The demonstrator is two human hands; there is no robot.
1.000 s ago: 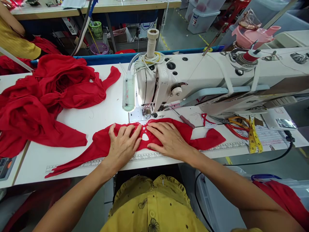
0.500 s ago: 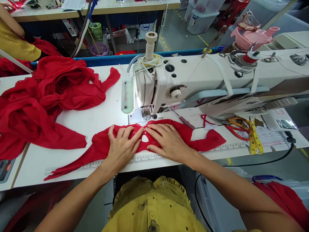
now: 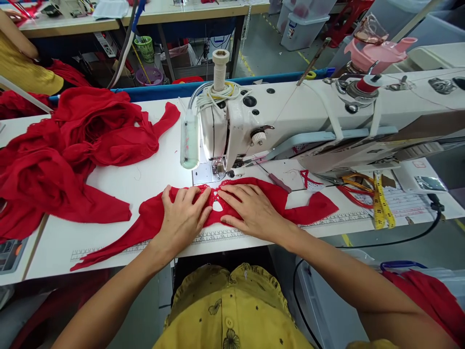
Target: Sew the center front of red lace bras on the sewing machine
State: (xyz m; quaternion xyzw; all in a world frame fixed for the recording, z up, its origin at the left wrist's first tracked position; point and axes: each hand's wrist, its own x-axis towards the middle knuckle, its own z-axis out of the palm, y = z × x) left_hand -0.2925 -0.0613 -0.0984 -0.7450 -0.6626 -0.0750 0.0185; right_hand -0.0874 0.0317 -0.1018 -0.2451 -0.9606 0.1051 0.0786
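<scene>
A red garment piece (image 3: pixel 150 215) with lace at its centre lies across the white table, just in front of the sewing machine's needle area. My left hand (image 3: pixel 183 215) rests flat on its left part, fingers apart. On the right part lies my right hand (image 3: pixel 250 211), palm down with its fingers spread. Between the two hands a small opening in the cloth shows white table. Behind the cloth stands the white sewing machine (image 3: pixel 286 111), its presser foot (image 3: pixel 218 168) above the metal plate.
A heap of red fabric (image 3: pixel 105 131) covers the left of the table. To the right lie a seam tool (image 3: pixel 279 182), orange-handled scissors (image 3: pixel 358 186) and a yellow tape measure (image 3: pixel 379 208). A printed ruler (image 3: pixel 221 236) runs along the front edge. Another person's arm (image 3: pixel 18 36) shows far left.
My left hand's fingers have shifted slightly left, away from the lace centre. My right hand stays nearly in place. The view has moved slightly.
</scene>
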